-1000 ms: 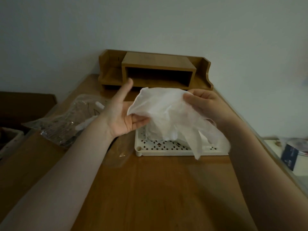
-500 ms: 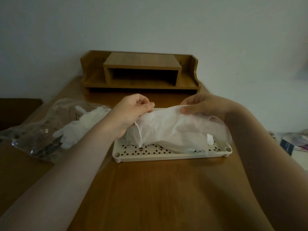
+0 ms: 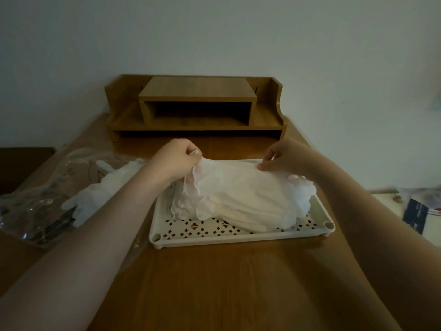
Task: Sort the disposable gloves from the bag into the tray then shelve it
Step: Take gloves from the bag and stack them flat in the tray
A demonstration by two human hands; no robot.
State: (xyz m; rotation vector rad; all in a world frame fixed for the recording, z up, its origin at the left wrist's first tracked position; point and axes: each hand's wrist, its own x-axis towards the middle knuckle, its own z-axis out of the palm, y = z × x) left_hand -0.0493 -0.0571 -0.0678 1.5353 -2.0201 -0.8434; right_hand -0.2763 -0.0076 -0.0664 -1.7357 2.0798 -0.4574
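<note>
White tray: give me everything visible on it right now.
The white tray is a shallow rectangular plastic one with a low rim, round sockets at its near corners and a floor pierced in a diamond lattice. It sits flat on the wooden desk, long side toward the camera, in front of the wooden shelf unit. Thin white disposable gloves lie heaped in it, covering most of the floor. The left hand and right hand pinch the top glove, not the tray.
</note>
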